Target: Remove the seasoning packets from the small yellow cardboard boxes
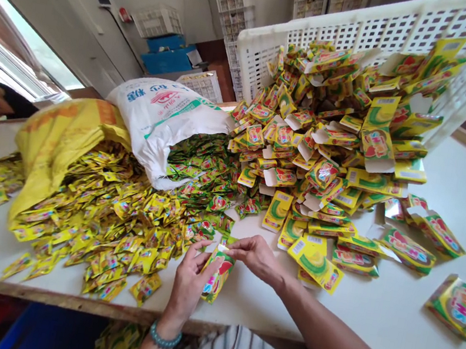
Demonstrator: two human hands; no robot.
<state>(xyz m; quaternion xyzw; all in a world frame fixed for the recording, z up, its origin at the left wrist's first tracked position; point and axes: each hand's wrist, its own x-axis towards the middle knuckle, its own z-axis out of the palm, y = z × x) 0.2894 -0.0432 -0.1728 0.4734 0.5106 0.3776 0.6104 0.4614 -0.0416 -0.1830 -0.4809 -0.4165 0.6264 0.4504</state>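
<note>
Near the table's front edge, my left hand point(191, 278) is wrapped round a small yellow-green carton point(215, 282) with a watermelon picture, held upright and tilted. The carton's top end is towards my right hand point(257, 259), whose thumb and fingers are pinched together at the white flap. A bit of green shows behind those fingertips, and what they grip is too small to make out. To the left spreads a heap of yellow sachets point(130, 223), and behind my hands lie green sachets point(212, 165). More yellow cartons point(323, 171) are piled to the right, several with flaps up.
A white plastic crate point(365, 27) lies tipped behind the cartons. A yellow sack point(64, 140) and a white sack point(167, 110) spill sachets onto the white table point(370, 316). One carton point(461, 308) lies apart at right. Another person point(0, 97) is at far left.
</note>
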